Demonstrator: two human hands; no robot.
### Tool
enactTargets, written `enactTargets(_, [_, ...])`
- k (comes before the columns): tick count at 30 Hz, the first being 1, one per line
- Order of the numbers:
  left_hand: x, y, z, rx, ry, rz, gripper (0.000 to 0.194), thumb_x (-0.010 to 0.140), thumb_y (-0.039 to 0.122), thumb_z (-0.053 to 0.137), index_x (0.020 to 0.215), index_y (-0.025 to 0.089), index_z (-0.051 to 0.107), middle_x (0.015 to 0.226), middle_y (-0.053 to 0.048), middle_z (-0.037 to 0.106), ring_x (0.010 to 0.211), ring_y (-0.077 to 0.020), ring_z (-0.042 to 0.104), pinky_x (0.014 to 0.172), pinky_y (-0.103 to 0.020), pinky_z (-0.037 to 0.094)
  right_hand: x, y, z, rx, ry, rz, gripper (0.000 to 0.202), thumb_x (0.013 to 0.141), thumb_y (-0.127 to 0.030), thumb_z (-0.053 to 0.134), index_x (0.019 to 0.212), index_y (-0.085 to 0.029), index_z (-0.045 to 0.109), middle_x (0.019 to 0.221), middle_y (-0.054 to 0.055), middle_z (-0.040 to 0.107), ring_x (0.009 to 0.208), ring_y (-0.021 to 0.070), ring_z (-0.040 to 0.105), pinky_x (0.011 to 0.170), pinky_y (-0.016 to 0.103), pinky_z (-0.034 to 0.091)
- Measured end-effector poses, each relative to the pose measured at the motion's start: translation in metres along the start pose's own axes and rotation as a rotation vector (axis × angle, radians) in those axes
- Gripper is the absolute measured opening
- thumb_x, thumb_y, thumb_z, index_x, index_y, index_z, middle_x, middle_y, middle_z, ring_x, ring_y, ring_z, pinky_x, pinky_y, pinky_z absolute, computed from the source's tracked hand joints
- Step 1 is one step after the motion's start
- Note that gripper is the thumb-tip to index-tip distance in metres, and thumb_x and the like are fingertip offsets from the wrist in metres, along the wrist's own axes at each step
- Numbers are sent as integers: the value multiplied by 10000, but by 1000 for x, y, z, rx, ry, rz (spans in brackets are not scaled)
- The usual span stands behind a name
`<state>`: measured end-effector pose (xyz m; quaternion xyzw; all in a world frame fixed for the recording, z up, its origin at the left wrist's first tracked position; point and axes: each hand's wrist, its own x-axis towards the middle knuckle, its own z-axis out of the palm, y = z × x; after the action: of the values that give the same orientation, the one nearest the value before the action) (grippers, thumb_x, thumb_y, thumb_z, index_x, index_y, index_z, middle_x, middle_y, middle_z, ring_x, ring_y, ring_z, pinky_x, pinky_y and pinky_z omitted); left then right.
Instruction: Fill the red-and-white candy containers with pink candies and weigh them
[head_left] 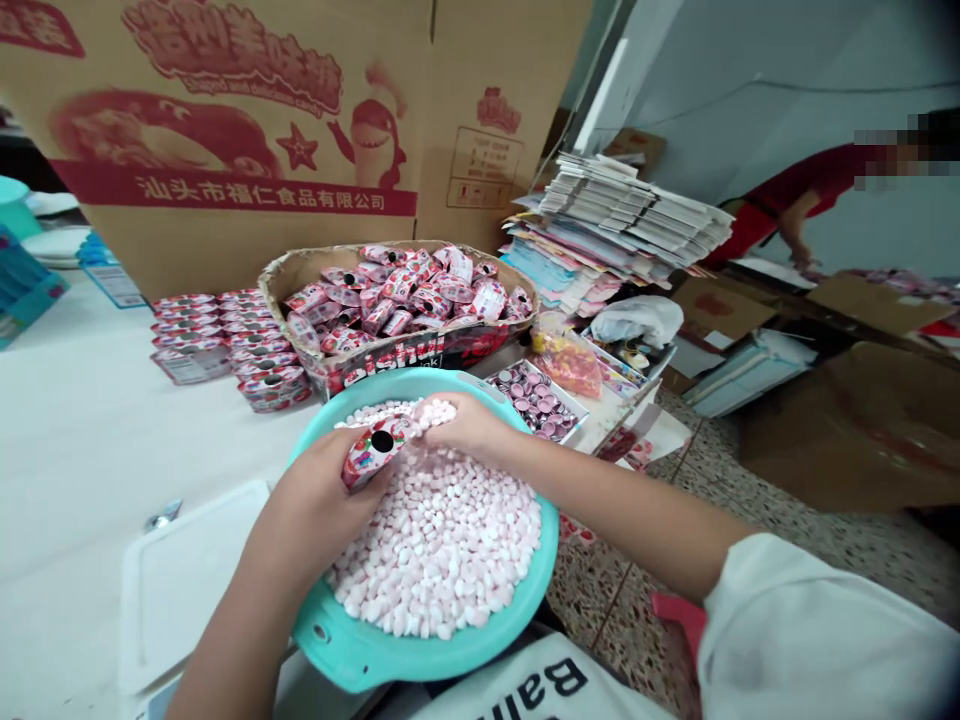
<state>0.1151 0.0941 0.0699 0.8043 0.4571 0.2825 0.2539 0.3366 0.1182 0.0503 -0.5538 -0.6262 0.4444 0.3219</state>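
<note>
My left hand [315, 495] is wrapped round a small red-and-white printed candy box [361, 464], its round dark hole facing up. Close to the box's far end, my right hand [472, 425] is closed round a heap of small pale pink candies [436, 412]. Both hands are over a turquoise plastic basin [345, 650], which is filled with the same loose candies [442, 540]. Part of my right palm is out of sight behind the candies it holds.
Behind the basin stands a cut-down carton [390, 355] full of similar boxes. Stacked boxes [262, 350] are to its left. On the right are a tray of pink round caps [540, 400] and piled cardboard sheets [630, 220]. A person in red [795, 200] bends beyond.
</note>
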Motion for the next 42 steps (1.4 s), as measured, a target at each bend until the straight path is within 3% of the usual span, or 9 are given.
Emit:
enactTargets(2, [-1,1,0,-17,0,2,229,863,360,547,999,220,667,995,-50,704,900,-239,649,816,-338,502,-4,-10,0,231,76,35,282,688,-309,752,909,-193,619,643,-46,626,528,108,563,467,209,444])
enactTargets(5, [-1,2,0,-37,-2,-5,231,844,283,546,1029,218,668,1026,-52,695,930,-239,642,842,-352,500,-9,-29,3,615,164,91,348,602,-302,838,829,-197,596,588,-70,590,501,89,532,427,174,380])
enactTargets(10, [-1,0,1,-58,-4,22,253,818,207,550,1045,205,660,1025,-57,682,951,-239,628,847,-364,492,-6,-56,17,885,264,98,436,525,-255,905,820,-201,589,586,-75,605,504,95,577,430,165,397])
enactTargets(16, [-2,-2,4,-68,-27,31,308,803,178,575,1102,207,648,1103,-74,668,998,-247,627,865,-373,495,6,-78,34,1172,388,34,355,614,-205,834,829,-222,553,595,-93,599,507,74,579,454,145,417])
enactTargets(22, [-2,-3,4,-53,-50,25,352,799,190,564,1139,210,649,1138,-85,676,1046,-269,631,907,-403,498,10,-84,41,1268,440,-62,312,652,-182,798,814,-238,537,619,-98,600,552,71,593,503,153,446])
enactTargets(28, [-3,-3,6,3,-47,18,326,787,211,559,1097,215,660,1130,-84,687,988,-264,649,865,-392,518,7,-85,48,1270,466,-55,267,651,-172,761,766,-235,528,618,-91,612,604,97,635,591,203,512])
enactTargets(42, [-4,-3,6,-6,-64,16,192,814,249,565,986,223,647,1021,-69,697,940,-253,656,818,-379,510,-1,-86,47,1239,397,-125,261,684,-302,751,764,-239,510,667,-77,612,712,133,692,754,295,573])
